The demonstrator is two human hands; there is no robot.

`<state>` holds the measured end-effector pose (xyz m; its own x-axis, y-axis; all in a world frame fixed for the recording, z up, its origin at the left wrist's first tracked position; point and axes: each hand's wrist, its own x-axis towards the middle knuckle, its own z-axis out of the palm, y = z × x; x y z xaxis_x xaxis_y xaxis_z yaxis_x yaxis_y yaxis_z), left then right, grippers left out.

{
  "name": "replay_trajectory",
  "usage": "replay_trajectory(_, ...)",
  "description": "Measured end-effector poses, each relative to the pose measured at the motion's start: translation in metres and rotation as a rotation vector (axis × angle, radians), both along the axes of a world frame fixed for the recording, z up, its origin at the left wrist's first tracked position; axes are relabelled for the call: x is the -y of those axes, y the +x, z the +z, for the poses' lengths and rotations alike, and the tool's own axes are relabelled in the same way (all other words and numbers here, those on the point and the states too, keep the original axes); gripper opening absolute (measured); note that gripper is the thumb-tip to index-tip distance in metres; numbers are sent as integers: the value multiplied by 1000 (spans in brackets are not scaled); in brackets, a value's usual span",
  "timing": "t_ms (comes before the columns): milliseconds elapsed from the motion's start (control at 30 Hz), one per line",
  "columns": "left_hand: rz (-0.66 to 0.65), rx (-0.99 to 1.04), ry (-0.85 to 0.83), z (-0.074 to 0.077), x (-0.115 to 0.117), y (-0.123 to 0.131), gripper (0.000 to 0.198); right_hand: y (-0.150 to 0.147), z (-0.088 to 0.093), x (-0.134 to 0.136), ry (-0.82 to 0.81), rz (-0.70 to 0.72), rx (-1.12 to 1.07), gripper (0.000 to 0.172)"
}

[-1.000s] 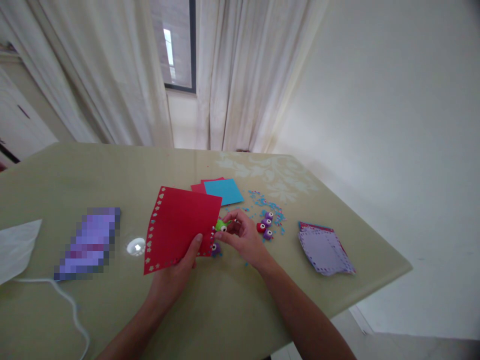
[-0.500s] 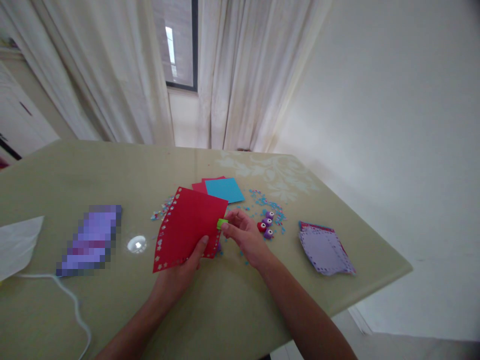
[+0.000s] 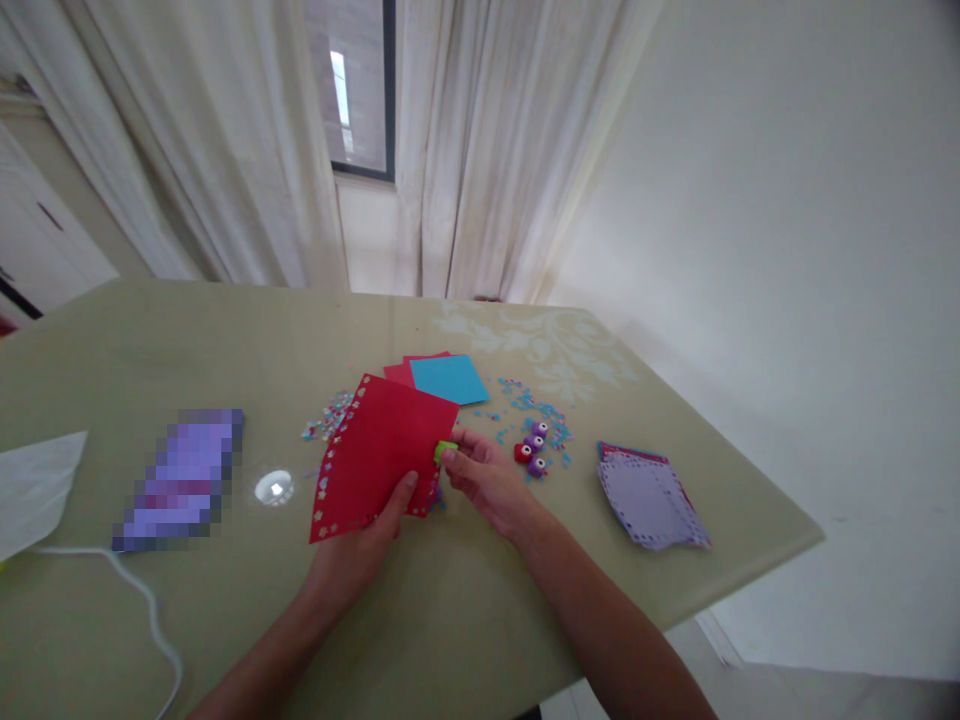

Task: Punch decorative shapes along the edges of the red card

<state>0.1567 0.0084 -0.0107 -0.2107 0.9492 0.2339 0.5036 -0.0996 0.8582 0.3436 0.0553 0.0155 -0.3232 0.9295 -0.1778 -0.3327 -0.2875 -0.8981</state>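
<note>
My left hand (image 3: 367, 550) grips a sheet of red paper (image 3: 386, 430) near its lower edge, thumb on top and the other fingers hidden underneath. Small shapes are cut out along the left, lower and lower right edges of the sheet. At its right edge sits a green craft punch (image 3: 445, 452), which my right hand (image 3: 487, 480) pinches between thumb and fingers. To the right of that hand stand several purple punches (image 3: 535, 443) and a red punch (image 3: 523, 454). Something purple shows partly from under the sheet's lower right corner.
Behind the sheet lie a blue paper (image 3: 450, 380) and red paper (image 3: 400, 373). Confetti (image 3: 536, 400) is scattered around. A stack of punched sheets (image 3: 652, 500) lies at right. To the left are a shiny clear round object (image 3: 274, 488), a blurred-out purple item (image 3: 184, 480) and a white cord (image 3: 154, 610).
The red sheet has shifted and turned slightly to the right. My right hand and the green punch have moved a little lower along its right edge.
</note>
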Motion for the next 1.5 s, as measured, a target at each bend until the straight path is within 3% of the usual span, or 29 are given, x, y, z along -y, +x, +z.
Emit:
replay_trajectory(300, -35, -74, 84, -13, 0, -6, 45, -2, -1, 0, 43, 18, -37, 47)
replay_trajectory(567, 25, 10, -9, 6, 2, 4, 48, -7, 3, 8, 58, -46, -72, 40)
replay_trajectory(733, 37, 67, -51, 5, 0, 4, 48, -9, 0, 8, 38, 9, -64, 39)
replay_trajectory(900, 56, 113, -43, 8, -1, 2, 44, -1, 1, -2, 159, -44, -31, 41)
replay_trajectory(1000, 77, 141, -61, 14, -1, 2, 43, 17, 2, -13, 273, -174, 208, 42)
replay_trajectory(1100, 86, 163, -98, 19, -1, 3, 43, 40, 0, -22, 504, -340, 664, 38)
replay_trajectory(1267, 88, 171, -113, 18, 0, 2, 45, 55, -5, -25, 680, -197, 1356, 30)
replay_trajectory(1367, 91, 157, -122, 17, 0, 1, 46, 49, -6, -21, 676, -127, 1527, 32)
replay_trajectory(1500, 93, 152, -120, 17, -1, 0, 44, 44, -7, -20, 676, -86, 1467, 44)
